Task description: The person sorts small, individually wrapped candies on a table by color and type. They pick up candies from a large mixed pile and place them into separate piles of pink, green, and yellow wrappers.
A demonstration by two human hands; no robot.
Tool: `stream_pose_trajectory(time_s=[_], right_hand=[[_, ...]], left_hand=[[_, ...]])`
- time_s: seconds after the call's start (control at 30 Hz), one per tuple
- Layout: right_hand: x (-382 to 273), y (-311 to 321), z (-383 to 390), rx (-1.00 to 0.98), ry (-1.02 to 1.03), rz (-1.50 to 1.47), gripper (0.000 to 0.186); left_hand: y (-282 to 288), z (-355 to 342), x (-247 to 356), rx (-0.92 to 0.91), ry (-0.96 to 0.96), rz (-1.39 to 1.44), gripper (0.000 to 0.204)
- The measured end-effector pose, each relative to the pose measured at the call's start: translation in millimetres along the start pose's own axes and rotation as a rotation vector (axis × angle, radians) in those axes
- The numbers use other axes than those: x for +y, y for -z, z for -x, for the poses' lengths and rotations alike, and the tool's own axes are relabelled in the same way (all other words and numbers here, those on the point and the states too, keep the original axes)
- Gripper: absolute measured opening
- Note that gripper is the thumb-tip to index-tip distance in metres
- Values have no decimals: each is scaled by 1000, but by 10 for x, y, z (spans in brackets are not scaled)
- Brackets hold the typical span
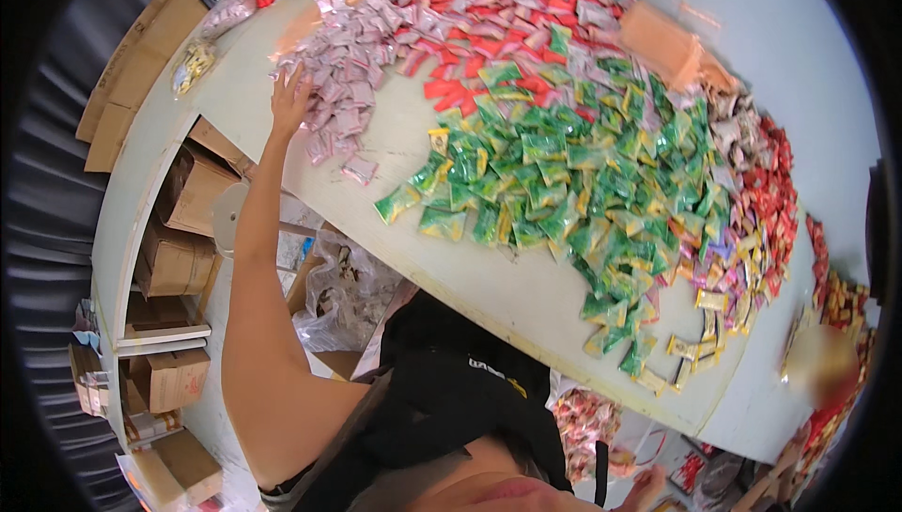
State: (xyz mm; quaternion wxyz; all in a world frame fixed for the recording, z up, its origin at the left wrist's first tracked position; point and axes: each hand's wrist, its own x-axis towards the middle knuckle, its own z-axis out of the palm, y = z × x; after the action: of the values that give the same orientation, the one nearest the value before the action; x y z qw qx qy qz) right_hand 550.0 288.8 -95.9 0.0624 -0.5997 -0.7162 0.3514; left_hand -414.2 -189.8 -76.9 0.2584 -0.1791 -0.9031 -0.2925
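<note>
My left hand (289, 100) reaches out to the far left of the table. Its fingers are spread and rest on the edge of a heap of pale pink wrapped candies (349, 89). Low at the right, partly cut off by the frame, is my right hand (645, 488), beside a clear bag of red and white wrapped candies (584, 423); its fingers are too small and blurred to read. A broad pile of green and yellow candy packets (554, 164) covers the middle of the table (451, 296), with red packets (489, 42) behind it.
Orange plastic crates or bags (662, 42) lie at the back. Small yellow and black candies (709, 324) and dark red ones (775, 193) sit at the right. Cardboard boxes (178, 263) fill the shelves at left. Below the table edge is a clear plastic bag (343, 291).
</note>
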Motion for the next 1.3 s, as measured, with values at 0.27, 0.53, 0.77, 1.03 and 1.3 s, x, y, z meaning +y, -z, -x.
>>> stream_pose_trajectory(time_s=[0.27, 0.53, 0.77, 1.03, 1.3], right_hand=[[74, -443, -459, 971, 169, -235, 37], [-1732, -617, -390, 976, 126, -86, 37], [-2798, -962, -456, 897, 304, -261, 32], [-3600, -1312, -629, 607, 536, -433, 20], [-3475, -1686, -915, 732, 506, -596, 19]], left_hand=[[-132, -1123, -868, -211, 278, -191, 64], [-841, -1426, -808, -295, 195, -50, 71], [-1348, -1507, -363, -279, 0, 292, 64], [-1543, -1484, 168, -75, 120, 497, 63], [-1853, -1318, 925, -116, 144, 563, 72]])
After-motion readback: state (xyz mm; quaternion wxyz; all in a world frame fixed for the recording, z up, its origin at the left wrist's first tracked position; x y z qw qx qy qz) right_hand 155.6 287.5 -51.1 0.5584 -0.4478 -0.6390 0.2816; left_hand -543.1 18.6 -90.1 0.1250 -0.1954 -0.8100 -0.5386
